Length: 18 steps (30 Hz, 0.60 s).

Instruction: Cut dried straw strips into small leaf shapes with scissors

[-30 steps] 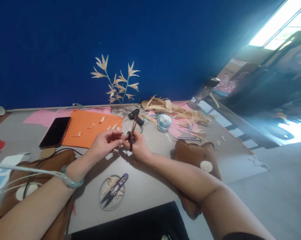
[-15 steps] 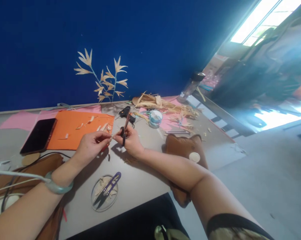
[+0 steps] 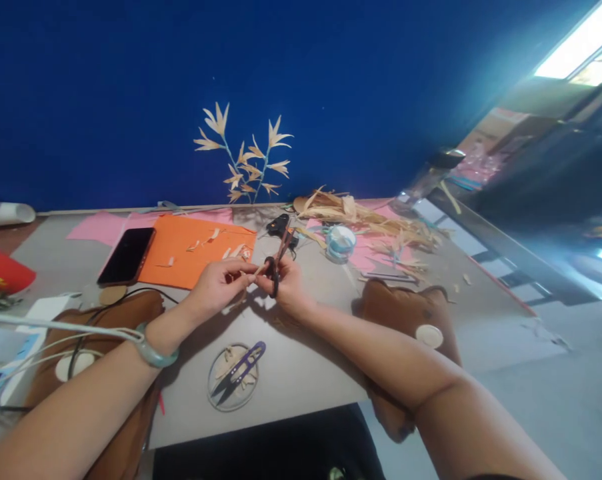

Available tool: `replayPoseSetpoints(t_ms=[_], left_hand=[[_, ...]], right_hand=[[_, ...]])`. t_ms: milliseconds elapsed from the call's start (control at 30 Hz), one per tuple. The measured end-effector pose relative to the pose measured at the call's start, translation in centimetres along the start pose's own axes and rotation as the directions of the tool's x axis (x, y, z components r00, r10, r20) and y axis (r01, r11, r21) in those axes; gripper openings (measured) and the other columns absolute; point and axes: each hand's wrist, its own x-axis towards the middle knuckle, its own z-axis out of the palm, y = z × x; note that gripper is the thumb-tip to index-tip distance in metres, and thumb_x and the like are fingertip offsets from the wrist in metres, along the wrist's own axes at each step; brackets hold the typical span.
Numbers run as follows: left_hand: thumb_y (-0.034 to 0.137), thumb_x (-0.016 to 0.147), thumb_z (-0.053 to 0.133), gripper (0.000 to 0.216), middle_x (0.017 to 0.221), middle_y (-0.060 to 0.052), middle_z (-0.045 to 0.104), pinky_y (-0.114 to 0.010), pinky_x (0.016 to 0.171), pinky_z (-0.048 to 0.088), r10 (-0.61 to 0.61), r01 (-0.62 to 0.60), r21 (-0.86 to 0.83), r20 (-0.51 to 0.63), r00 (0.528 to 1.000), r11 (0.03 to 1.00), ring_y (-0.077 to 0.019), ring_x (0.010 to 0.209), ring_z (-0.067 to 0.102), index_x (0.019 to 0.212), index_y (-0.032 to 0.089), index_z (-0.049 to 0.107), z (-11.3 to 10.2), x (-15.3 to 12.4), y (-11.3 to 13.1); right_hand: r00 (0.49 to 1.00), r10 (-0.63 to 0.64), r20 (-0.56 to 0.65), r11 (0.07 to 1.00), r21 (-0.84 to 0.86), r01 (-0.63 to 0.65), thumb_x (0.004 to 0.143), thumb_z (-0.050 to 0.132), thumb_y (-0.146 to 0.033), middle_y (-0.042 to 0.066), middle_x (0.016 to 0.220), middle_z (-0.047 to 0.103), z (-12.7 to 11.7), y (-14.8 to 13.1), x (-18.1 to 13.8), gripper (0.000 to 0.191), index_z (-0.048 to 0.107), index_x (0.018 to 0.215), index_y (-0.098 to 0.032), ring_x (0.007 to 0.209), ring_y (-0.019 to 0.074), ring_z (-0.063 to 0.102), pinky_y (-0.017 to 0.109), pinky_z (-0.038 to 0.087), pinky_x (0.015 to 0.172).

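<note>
My left hand (image 3: 219,288) is closed in a pinch on a small pale husk strip (image 3: 259,269). Against its fingertips, my right hand (image 3: 291,288) also pinches near the strip. Dark-handled scissors (image 3: 281,250) hang on the right hand's fingers, their blades pointing up and away and slightly apart. Below the hands, purple thread snips (image 3: 239,372) lie across a small round dish (image 3: 211,383) of pale scraps. Behind the hands lies an orange sheet (image 3: 173,263) with husk bits on it. Where the fingertips meet, the strip is partly hidden.
A phone (image 3: 127,256) lies left of the orange sheet. Pale husk flowers on blue stems (image 3: 265,167) stand before the blue partition (image 3: 131,100). At the back are a dark glue gun (image 3: 279,225), blue-white tape (image 3: 341,243) and loose husks (image 3: 353,210). Brown cushions (image 3: 405,317) flank the forearms.
The view has swung left, so the table's things appear farther right. Both hands stay together at the strip. The scissors' blades now show apart, and a red cup has come into view at left.
</note>
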Motion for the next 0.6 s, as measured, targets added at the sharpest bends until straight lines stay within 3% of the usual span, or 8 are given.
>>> replayPoseSetpoints(t_ms=[200,300,400,500,600], left_hand=[[0.029,0.075,0.064,0.014,0.078,-0.005,0.068,-0.025,0.062,0.043,0.075,-0.072,0.051,-0.056,0.996,0.996,-0.0148,0.068,0.058,0.079,0.017,0.072,0.2,-0.2,0.3],[0.029,0.078,0.061,0.016,0.076,-0.004,0.067,-0.024,0.061,0.044,0.027,-0.023,0.069,-0.062,0.998,0.997,-0.0135,0.065,0.058,0.081,0.015,0.069,0.2,-0.2,0.0],[0.031,0.077,0.062,0.024,0.082,-0.005,0.069,-0.024,0.061,0.047,-0.056,0.055,-0.017,-0.072,0.996,0.998,-0.0135,0.064,0.06,0.094,0.015,0.066,0.3,-0.1,-0.5],[0.03,0.072,0.066,0.038,0.094,-0.008,0.07,-0.025,0.061,0.049,-0.075,0.077,-0.1,0.021,0.997,0.992,-0.0137,0.066,0.063,0.107,0.015,0.064,0.5,0.0,-1.1],[0.03,0.072,0.066,0.037,0.091,-0.009,0.071,-0.026,0.063,0.05,-0.059,0.07,-0.124,0.087,0.994,0.99,-0.0152,0.067,0.064,0.106,0.014,0.065,0.7,0.1,-1.3]], right_hand=[[0.997,-0.079,0.026,0.992,-0.099,0.081,0.059,0.079,-0.033,-0.002,0.068,0.059,0.0,0.2,-0.1,0.031,0.054,0.071,-0.02,0.059,0.0105,0.047,0.025,0.041,0.058],[0.998,-0.061,0.008,0.994,-0.096,0.061,0.062,0.078,-0.03,-0.001,0.071,0.06,0.0,0.3,0.0,0.028,0.054,0.072,-0.019,0.061,0.0112,0.05,0.026,0.041,0.06],[0.999,-0.052,0.004,0.995,-0.09,0.052,0.063,0.077,-0.03,-0.001,0.07,0.061,-0.1,0.4,0.2,0.027,0.054,0.073,-0.02,0.063,0.0126,0.052,0.026,0.042,0.059],[0.997,-0.077,-0.005,0.994,-0.083,0.077,0.061,0.078,-0.03,-0.001,0.071,0.062,-0.2,0.6,0.5,0.03,0.053,0.073,-0.021,0.064,0.0135,0.054,0.028,0.043,0.062],[0.996,-0.087,-0.029,0.994,-0.072,0.084,0.062,0.078,-0.03,-0.002,0.07,0.062,-0.4,0.8,0.6,0.031,0.051,0.076,-0.021,0.062,0.0137,0.055,0.028,0.043,0.061]])
